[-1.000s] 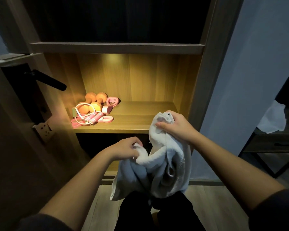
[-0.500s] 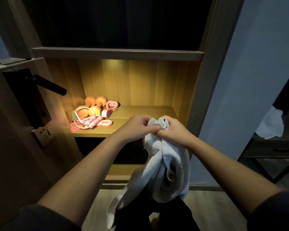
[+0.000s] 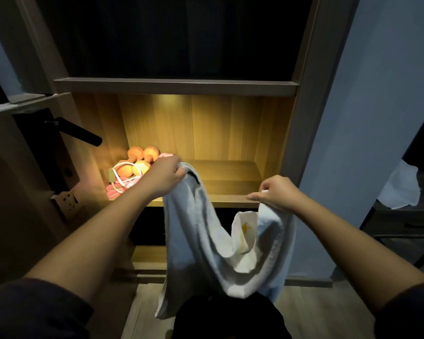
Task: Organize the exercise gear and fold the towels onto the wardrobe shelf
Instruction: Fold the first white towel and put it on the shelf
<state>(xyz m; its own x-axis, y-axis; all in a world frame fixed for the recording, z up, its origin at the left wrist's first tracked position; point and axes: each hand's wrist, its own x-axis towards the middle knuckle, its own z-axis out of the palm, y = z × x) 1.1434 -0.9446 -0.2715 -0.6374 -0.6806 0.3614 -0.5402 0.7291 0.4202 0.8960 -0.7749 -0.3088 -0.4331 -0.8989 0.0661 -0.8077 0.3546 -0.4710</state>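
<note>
A white towel (image 3: 201, 243) hangs in a sagging loop in front of the lit wardrobe shelf (image 3: 230, 178). My left hand (image 3: 165, 176) grips one top corner of it, and my right hand (image 3: 277, 192) pinches the other top corner. The hands are held apart at about shelf height. On the left end of the shelf lie orange dumbbells (image 3: 137, 160) with a pink skipping rope (image 3: 121, 185) and other pink gear, partly hidden behind my left hand.
An open door with a black handle (image 3: 80, 132) stands at the left. Another white cloth (image 3: 399, 189) lies on a dark side table (image 3: 402, 223) at the right. A dark upper compartment sits above the lit shelf. Wooden floor lies below.
My hands were together at the towel's top edge. They have moved apart, the left going left and the right going right, spreading the towel open between them.
</note>
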